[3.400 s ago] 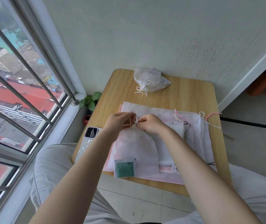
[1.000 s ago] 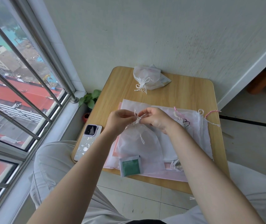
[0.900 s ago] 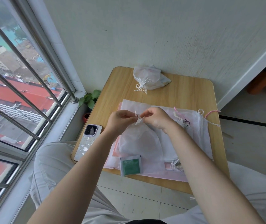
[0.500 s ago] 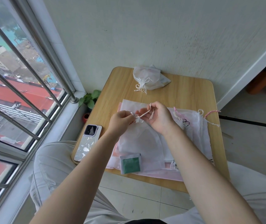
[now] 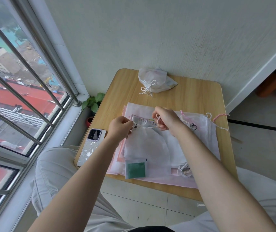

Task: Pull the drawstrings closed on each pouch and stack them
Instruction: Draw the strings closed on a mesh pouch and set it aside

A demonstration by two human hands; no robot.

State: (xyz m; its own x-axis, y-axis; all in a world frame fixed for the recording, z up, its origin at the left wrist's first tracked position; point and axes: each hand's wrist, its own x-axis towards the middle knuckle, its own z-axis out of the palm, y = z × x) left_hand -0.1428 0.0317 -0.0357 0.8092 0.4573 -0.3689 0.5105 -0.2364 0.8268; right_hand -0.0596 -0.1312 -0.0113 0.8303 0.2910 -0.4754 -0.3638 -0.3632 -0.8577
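Fingers [image 5: 128, 125] of the left hand [image 5: 119, 127] were curled at the pouch [image 5: 148, 148] mouth, those of the right hand [image 5: 166, 119] pinched on its drawstring [image 5: 148, 126]. Light, limp, sheer white fabric was judged best controlled by cord and neck. It was laid on flat pouches [image 5: 207, 139] upon the desk [image 5: 192, 94].

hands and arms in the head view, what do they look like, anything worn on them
Both forearms are bare up to the frame edge, with no sleeves in view. The left hand and right hand wear no gloves, and no watch, bracelet or ring shows. Light grey trousers cover the legs below.
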